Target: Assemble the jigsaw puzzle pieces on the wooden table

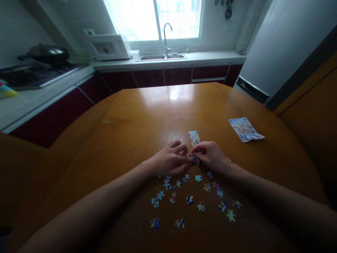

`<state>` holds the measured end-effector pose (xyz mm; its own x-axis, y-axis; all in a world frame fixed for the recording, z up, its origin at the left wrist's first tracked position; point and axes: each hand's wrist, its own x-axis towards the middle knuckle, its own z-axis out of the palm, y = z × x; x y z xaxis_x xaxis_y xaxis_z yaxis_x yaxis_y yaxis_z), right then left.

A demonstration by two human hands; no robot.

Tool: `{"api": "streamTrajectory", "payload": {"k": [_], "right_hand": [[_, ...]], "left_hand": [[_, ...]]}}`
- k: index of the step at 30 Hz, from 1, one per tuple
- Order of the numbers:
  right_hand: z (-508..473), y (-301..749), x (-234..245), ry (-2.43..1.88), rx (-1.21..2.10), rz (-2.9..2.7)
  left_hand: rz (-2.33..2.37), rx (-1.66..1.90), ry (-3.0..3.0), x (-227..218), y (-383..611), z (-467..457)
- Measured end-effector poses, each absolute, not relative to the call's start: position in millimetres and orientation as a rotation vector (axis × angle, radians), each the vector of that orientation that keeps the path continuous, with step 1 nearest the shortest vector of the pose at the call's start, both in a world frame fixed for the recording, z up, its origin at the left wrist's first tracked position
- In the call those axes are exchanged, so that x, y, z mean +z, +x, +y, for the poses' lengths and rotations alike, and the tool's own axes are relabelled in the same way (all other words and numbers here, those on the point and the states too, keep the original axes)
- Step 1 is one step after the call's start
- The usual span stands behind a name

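Observation:
A partly assembled jigsaw puzzle lies on the table, a narrow strip running from beyond my hands down to between them. My left hand rests at its left side, fingers spread and partly bent, with a fingertip touching the near end of the strip. From the right, my right hand pinches at that near end with thumb and fingers. The piece in this pinch is mostly hidden by the fingers. Loose puzzle pieces lie closer to me, among them a light blue piece and a yellow-green piece.
The wooden table has rounded sides. A creased picture sheet lies at right. Beyond stand a counter with a sink, a faucet and a white microwave. A pan sits on the stove at left.

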<state>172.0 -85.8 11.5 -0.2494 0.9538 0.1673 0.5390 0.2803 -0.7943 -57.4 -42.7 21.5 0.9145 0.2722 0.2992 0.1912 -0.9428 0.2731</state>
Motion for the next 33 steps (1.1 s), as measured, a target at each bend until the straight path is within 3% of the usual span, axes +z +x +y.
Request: {"api": "streamTrajectory", "payload": {"k": [8, 33], "right_hand": [[-85, 173, 6, -1.391, 0.606, -1.959], [-81, 185, 13, -1.420, 0.529, -1.894]], "left_hand": [[0.361, 0.484, 2.820, 24, -56, -44], [0.295, 0.465, 2.786, 25, -54, -42]]}}
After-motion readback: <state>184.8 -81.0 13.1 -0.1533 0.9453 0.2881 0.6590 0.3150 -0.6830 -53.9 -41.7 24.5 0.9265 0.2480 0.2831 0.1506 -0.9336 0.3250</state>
